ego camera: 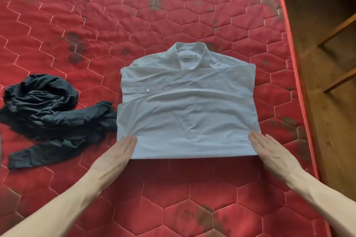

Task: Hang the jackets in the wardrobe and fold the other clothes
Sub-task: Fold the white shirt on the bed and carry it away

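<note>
The folded white shirt (187, 109) is lying on the red mattress (173, 188) (collar away). Left hand (115, 155) and right hand (269, 152), fingers straight together, are pressing its near corners; black garment (48, 113) is lying beside.

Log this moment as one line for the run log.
step: folding shirt | left hand: flat at near left corner | right hand: flat at near right corner | black garment: unfolded, left | surface: mattress

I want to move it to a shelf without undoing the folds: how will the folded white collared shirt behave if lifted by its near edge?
The folded white collared shirt looks thin and creased, so it would probably droop. Its tucked sleeves lie loose across the front and may slip open. It seems light; the flat left hand and right hand at its near corners could likely support it from underneath.
</note>
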